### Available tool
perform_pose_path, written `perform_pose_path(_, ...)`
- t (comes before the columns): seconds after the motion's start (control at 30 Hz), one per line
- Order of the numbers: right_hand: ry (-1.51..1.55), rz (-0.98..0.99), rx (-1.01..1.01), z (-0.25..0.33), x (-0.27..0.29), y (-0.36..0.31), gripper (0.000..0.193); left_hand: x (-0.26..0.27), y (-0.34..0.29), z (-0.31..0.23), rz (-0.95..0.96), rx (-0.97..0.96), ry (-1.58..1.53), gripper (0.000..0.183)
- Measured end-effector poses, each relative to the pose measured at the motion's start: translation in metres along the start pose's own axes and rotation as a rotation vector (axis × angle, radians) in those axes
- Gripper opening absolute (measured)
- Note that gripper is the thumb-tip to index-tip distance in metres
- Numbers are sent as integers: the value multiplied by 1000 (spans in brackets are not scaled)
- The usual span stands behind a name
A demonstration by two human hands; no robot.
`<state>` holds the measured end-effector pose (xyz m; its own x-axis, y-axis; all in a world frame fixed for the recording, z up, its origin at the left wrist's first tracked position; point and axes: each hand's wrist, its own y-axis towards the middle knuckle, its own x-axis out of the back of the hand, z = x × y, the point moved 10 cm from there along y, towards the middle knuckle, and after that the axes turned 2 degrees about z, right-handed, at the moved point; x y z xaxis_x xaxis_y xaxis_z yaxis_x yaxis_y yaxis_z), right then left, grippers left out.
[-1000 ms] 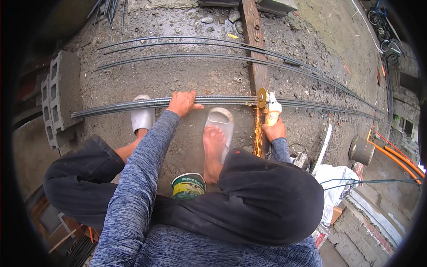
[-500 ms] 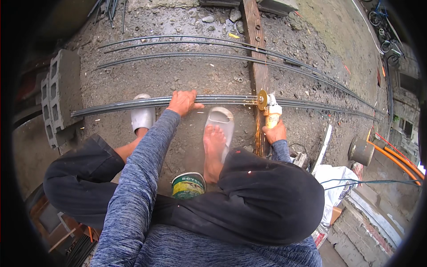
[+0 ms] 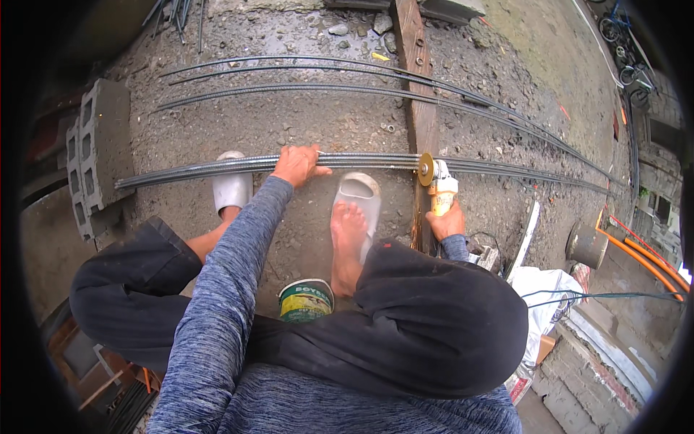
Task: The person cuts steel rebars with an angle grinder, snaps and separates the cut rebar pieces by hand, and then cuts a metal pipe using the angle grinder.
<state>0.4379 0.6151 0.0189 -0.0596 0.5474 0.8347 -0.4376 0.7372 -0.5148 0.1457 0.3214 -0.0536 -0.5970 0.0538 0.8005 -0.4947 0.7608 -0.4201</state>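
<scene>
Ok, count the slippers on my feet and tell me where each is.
2: the left slipper, crossed by the rods, which hide part of it; and the right slipper, on the rods' near side, between the left hand and the grinder.

damp, stony ground (image 3: 217, 130) in even daylight

the grey-brown surface is rough and pebbled, with a shiny wet patch (image 3: 278, 25) near the top and a smoother, faintly greenish stretch (image 3: 542, 61) at upper right. a grey block wall (image 3: 659, 170) with dark openings (image 3: 663, 134) bends along the right rim, below some bicycles (image 3: 609, 29). a rough concrete ledge (image 3: 578, 383) lies at lower right.
</scene>
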Motion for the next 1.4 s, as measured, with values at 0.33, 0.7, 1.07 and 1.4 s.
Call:
perform_pose_path(0.33, 34, 39, -71, -4, -3, -9, 64, -3, 1, 1, -19, -6, 33, 62)
perform_pose_path(0.7, 54, 15, -79, 5, 0, 13, 64, -3, 1, -1, -30, -6, 20, 62)
perform_pose_path(1.07, 14, -11, 5, 0, -1, 7, 62, -9, 3, 7, 48, 52, 2, 60)
perform_pose_path(1.4, 17, 23, -49, -2, -2, -2, 65, -10, 2, 7, 41, 46, 29, 60)
